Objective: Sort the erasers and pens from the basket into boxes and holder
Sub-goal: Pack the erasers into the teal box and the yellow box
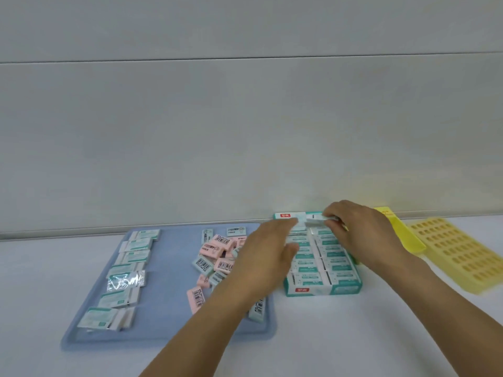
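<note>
Both hands are over the far end of the green box (322,270), which is packed with rows of erasers: the right hand (362,235) pinches one eraser (317,219) at the box's far edge, and the left hand (264,254) lies flat and open-fingered, its fingertips on the box's near-left rows. Left of and under the left wrist sits the blue tray (168,268) with a loose pile (217,257) of pink and green erasers, a neat column (125,276) along its far-left edge, and bare tray between. Right of the right hand lie a yellow box (402,235) and a slotted yellow holder (460,254), touching; the table (353,336) near the forearms is open.
</note>
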